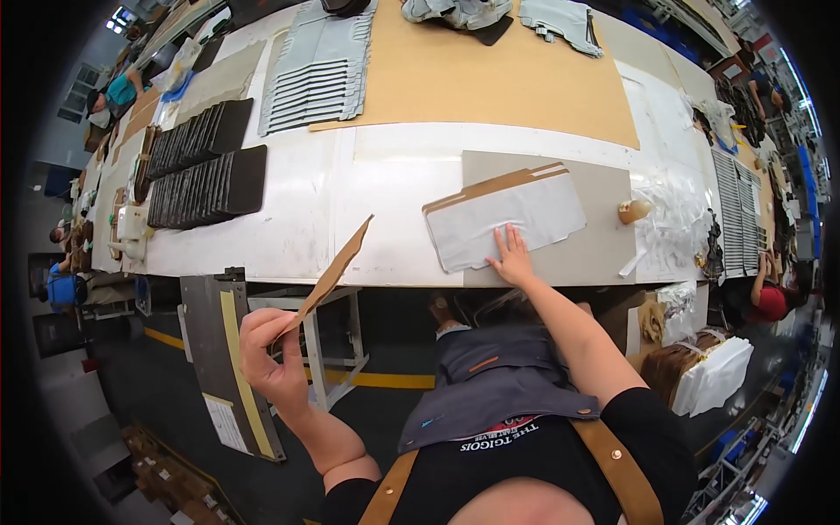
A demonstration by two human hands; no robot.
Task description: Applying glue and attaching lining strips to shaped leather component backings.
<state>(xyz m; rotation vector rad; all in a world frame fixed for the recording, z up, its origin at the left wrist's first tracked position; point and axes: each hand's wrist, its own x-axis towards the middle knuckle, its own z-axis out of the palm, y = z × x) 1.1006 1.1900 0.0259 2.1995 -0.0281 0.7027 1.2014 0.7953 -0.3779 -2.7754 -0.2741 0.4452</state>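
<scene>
1. Head view, the things: taking the clock from the middle of this view, we find the stack of white-topped, brown-edged pieces (542, 206) at two o'clock, lying on the table (306, 201) and partly over a grey board (604, 188). A thin brown piece (335, 272) stands off at nine o'clock, apart from the stack.

2. Head view, handling: we would do well to press the stack evenly with a flat palm, so that its layers do not slide over one another. The brown piece looks thin and slightly bowed, so a light pinch near its end should spare it a crease; we would also judge it wise to carry it clear of the table's near edge.

3. Head view, left hand: at eight o'clock, we see the left hand (274, 350) raised in front of the table, its fingers curled and narrow, pinching the lower end of the brown piece, which tilts up toward one o'clock.

4. Head view, right hand: at three o'clock, we see the right hand (514, 257) palm down on the stack's near side, fingers spread and pointing toward eleven o'clock, gripping nothing; the forearm reaches in from four o'clock.
</scene>
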